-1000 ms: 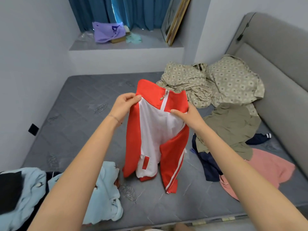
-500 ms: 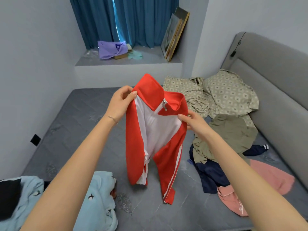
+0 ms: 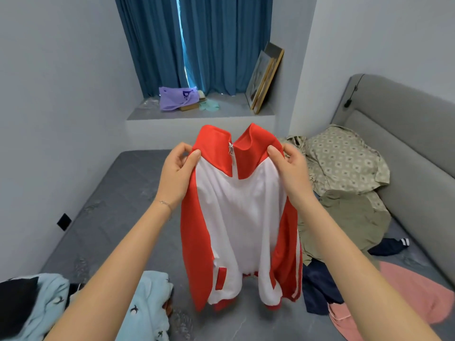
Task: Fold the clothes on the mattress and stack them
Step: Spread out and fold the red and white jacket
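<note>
We hold the jacket (image 3: 241, 217) up at centre frame, over the mattress (image 3: 115, 217), so it hangs straight with its front facing us, ready for folding. Our left hand (image 3: 176, 178) pinches one shoulder beside the collar and our right hand (image 3: 290, 172) pinches the other, each grip closed on cloth. The hem seems to brush the mattress, though the folds hide it. Unfolded clothes (image 3: 344, 217) wait at right.

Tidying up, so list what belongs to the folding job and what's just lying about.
Job: jacket, in left hand and right hand; blue garment; olive shirt; navy garment; pink top; patterned cloth; mattress.
Lying about: purple bag; frames; curtain.
</note>
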`<state>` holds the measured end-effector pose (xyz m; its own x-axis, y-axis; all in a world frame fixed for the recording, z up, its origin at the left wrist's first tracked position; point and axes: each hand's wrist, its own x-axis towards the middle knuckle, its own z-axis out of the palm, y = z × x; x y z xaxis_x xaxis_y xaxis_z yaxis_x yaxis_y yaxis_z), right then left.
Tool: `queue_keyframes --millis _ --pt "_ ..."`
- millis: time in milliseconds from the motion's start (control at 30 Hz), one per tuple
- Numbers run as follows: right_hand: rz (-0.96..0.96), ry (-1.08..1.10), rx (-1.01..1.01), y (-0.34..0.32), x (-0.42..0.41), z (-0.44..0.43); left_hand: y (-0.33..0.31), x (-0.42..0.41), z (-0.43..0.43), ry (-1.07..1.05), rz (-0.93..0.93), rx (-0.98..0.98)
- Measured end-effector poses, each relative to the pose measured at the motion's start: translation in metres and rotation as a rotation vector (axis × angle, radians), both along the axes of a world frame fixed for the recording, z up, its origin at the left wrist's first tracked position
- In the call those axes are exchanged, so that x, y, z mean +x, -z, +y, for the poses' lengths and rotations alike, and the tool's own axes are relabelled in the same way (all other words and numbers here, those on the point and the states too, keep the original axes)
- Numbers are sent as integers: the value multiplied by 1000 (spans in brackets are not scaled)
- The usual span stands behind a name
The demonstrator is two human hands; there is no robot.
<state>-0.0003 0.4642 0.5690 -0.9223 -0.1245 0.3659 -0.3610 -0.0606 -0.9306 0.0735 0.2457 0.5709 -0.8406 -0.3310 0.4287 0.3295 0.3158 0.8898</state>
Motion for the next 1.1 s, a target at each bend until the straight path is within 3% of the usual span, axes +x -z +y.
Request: queue_keyframes --millis 267,400,600,733,867,1100 --pt "17 -174 -82 -65 11 30 -43 4 16 154 100 180" --pt "-47 -155 -4 -54 -30 36 -27 -36 -6 167 -1 142" --pt "-261 -53 471 112 -103 7 145 -117 -33 116 -473 -155" --pt "-368 62 607 244 -118 -5 270 -139 -45 98 -654 -204" --pt "-429 142 685 347 -145 -18 372 -173 -55 50 -667 -224" --pt "-353 223 729 488 -213 -47 506 -240 -87 -86 -581 -249"
